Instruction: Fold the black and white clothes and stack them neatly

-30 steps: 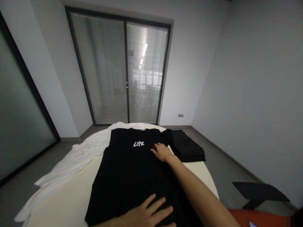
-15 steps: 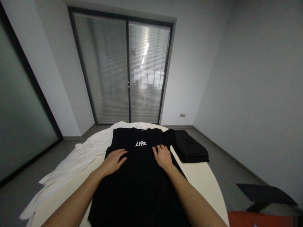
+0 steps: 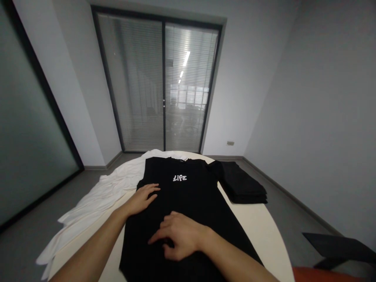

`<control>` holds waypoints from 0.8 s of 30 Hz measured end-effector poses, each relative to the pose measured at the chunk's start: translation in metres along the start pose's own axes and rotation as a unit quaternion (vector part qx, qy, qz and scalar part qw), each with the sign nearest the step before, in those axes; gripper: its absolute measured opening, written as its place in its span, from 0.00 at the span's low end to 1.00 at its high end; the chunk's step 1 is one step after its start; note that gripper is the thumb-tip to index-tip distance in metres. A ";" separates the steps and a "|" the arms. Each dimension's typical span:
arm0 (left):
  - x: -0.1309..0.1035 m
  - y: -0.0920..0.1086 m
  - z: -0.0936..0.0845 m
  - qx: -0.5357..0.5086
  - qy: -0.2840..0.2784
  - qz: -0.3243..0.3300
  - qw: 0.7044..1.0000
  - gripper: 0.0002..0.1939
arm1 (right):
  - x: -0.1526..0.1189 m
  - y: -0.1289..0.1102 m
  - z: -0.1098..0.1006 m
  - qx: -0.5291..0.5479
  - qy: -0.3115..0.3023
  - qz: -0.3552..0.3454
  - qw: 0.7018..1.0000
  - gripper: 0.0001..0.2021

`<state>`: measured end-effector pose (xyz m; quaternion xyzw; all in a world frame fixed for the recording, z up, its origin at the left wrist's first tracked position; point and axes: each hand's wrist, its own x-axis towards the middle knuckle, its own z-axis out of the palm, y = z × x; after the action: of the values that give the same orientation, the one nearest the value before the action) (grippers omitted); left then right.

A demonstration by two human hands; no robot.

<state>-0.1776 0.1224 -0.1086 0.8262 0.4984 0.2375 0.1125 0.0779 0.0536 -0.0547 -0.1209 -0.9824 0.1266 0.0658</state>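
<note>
Right hand (image 3: 181, 235) is drawing back toward the table's (image 3: 263, 227) near side, fingers loosely curled; left hand (image 3: 142, 200), spread, is seemingly steadying the shirt (image 3: 188, 199), which is covering the table's middle.

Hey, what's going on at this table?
A person has a black shirt laid out on a pale table, its white lettering facing up. The left hand is flat on the shirt near its left edge; the right hand is over the middle, fingers bent, though whether it touches the cloth is hard to tell. White fabric lies to the left, and a folded black stack sits to the right.
</note>
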 end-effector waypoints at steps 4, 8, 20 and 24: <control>0.001 -0.007 0.004 -0.015 0.010 0.005 1.000 0.18 | 0.008 -0.012 0.008 -0.014 -0.034 -0.048 0.998 0.15; 0.003 -0.013 0.006 -0.033 0.020 0.006 0.999 0.17 | 0.012 -0.030 -0.007 0.059 0.004 -0.072 0.996 0.15; 0.001 -0.020 0.006 -0.049 0.017 0.018 0.998 0.17 | 0.036 -0.042 0.026 0.059 -0.029 -0.173 0.983 0.19; 0.001 -0.020 0.007 -0.019 0.015 0.013 1.000 0.18 | 0.027 -0.035 0.047 -0.076 0.012 -0.237 0.968 0.19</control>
<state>-0.1890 0.1332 -0.1221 0.8265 0.4851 0.2602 0.1176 0.0371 0.0165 -0.0879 0.1094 -0.9888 0.0312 0.0966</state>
